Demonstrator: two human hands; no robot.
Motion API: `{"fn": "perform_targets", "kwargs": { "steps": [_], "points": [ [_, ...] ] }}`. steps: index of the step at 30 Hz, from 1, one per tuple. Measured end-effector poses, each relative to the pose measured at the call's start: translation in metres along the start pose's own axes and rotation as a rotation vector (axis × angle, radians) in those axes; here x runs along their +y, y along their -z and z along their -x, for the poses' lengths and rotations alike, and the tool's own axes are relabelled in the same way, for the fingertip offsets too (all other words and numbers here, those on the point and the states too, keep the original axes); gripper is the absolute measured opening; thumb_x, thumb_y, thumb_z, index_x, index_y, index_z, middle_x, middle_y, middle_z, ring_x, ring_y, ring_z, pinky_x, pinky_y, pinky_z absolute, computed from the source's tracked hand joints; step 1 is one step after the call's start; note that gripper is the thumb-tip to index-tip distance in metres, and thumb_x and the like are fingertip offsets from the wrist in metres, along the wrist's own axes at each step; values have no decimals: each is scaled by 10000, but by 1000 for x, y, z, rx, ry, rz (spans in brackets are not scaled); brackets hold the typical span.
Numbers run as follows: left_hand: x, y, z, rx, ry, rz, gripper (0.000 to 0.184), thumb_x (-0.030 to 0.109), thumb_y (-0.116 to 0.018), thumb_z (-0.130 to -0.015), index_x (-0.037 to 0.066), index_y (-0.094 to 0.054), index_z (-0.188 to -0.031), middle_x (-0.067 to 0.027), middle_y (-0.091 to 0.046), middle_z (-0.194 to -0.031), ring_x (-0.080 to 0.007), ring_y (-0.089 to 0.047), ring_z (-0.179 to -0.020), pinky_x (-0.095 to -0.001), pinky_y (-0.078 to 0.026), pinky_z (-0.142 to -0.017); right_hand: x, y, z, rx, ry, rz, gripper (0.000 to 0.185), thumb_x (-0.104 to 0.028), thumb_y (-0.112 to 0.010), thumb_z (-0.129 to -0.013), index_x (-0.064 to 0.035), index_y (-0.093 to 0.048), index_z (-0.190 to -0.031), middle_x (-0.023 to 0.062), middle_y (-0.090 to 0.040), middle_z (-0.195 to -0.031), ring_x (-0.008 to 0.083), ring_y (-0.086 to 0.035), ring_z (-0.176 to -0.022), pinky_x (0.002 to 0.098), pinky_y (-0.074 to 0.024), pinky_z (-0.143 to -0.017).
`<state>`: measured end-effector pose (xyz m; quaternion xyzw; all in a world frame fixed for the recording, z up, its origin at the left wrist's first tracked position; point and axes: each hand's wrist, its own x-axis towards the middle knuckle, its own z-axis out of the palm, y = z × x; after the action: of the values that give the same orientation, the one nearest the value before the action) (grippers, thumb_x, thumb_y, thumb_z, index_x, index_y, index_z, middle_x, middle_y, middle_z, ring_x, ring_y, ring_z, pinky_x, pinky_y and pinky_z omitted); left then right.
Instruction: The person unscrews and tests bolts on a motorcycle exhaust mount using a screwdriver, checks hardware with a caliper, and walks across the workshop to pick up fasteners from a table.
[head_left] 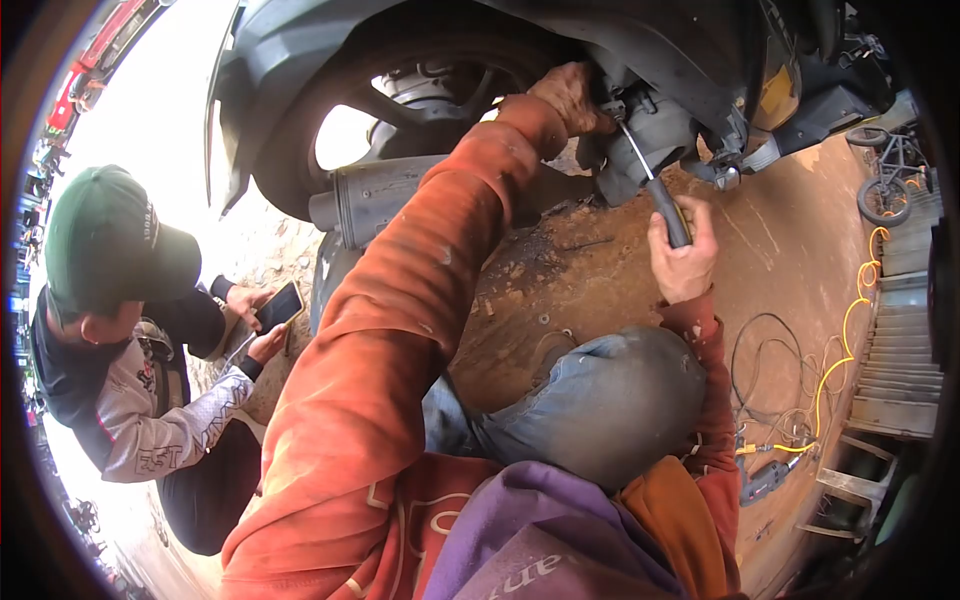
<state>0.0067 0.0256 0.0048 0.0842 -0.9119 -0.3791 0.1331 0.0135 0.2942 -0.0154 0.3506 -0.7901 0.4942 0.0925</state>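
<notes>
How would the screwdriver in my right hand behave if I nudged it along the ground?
The screwdriver should stay stiff, since its shaft looks straight and metallic. It's probably heavier toward the thick dark handle. It might roll somewhat, as that handle looks roughly rounded.

Dirt grnd (810,220) w/ yel. hose (849,345) & pwr tool (764,483).

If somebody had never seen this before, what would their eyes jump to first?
Probably the long orange sleeve stretching up the middle to the left hand, which is in among dark parts beside the wheel. Next might come the screwdriver in the right hand, right of centre. At the left, a person in a green cap holds a phone.
</notes>
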Motion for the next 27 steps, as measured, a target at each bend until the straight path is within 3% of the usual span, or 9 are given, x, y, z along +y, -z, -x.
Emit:
{"fn": "perform_targets", "kwargs": {
  "steps": [2,5,11,16,18,21,23,25,27],
  "points": [
    [8,0,1,-9,4,-19,600,276,-809,-654,-10,-615,-1144,-204,-669,-1077,-352,-638,-1060,-400,-514,-857,-15,3,2,-17,422,640,311,-100,-686,-844,-7,-602,-1128,134,-629,-879,303,-649,-734,393,-530,-615],
    [-24,-13,-12,39,-218,222,698,206,-833,-602,10,-566,-1217,-201,-654,-1130,-350,-622,-1096,-395,-494,-913,-10,-3,4,-46,315,613,318,-84,-672,-845,-10,-606,-1147,176,-623,-932,373,-643,-769,414,-531,-644],
    [12,3,1,4,-1,181,737,159,-848,-568,-16,-548,-1218,-215,-644,-1155,-352,-604,-1131,-382,-480,-960,5,-12,5,-26,-8,-25,282,-92,-643,-875,4,-601,-1137,192,-629,-960,382,-641,-768,425,-520,-635],
    [5,1,-5,9,-42,113,714,146,-855,-574,-22,-559,-1201,-222,-645,-1143,-362,-600,-1136,-382,-483,-953,-3,-4,-1,-46,333,483,251,-124,-616,-923,4,-602,-1138,165,-649,-929,238,-627,-648,345,-494,-562],
    [3,-1,-5,8,-64,136,708,141,-854,-574,-21,-562,-1198,-225,-646,-1137,-367,-599,-1134,-382,-483,-950,3,-8,3,-80,-435,-469,263,-172,-634,-930,12,-589,-1113,114,-632,-812,128,-577,-573,272,-449,-496],
    [7,1,-3,11,-1,46,711,137,-850,-575,-14,-560,-1206,-217,-650,-1138,-366,-600,-1135,-380,-484,-956,-8,15,-13,-190,-793,-945,245,-177,-642,-932,15,-575,-1068,64,-608,-746,44,-528,-550,193,-390,-480],
    [3,0,-4,11,-43,77,734,174,-843,-565,-7,-558,-1217,-211,-643,-1163,-366,-584,-1162,-390,-472,-976,-4,10,-12,-226,-789,-885,192,-113,-653,-903,14,-565,-1017,68,-613,-757,78,-563,-598,228,-441,-520],
    [3,5,1,-4,-67,82,770,204,-842,-557,-6,-550,-1239,-217,-634,-1178,-367,-574,-1173,-393,-463,-986,2,-8,-5,47,-117,-159,205,-75,-674,-863,14,-564,-1010,79,-617,-787,115,-596,-680,285,-490,-588],
    [-4,7,4,-17,-87,90,807,233,-841,-550,-4,-541,-1261,-222,-625,-1193,-368,-564,-1184,-396,-454,-996,-7,0,0,-5,-165,-81,263,-69,-690,-830,10,-574,-1052,115,-625,-845,223,-636,-730,357,-523,-659]
  ]
}}
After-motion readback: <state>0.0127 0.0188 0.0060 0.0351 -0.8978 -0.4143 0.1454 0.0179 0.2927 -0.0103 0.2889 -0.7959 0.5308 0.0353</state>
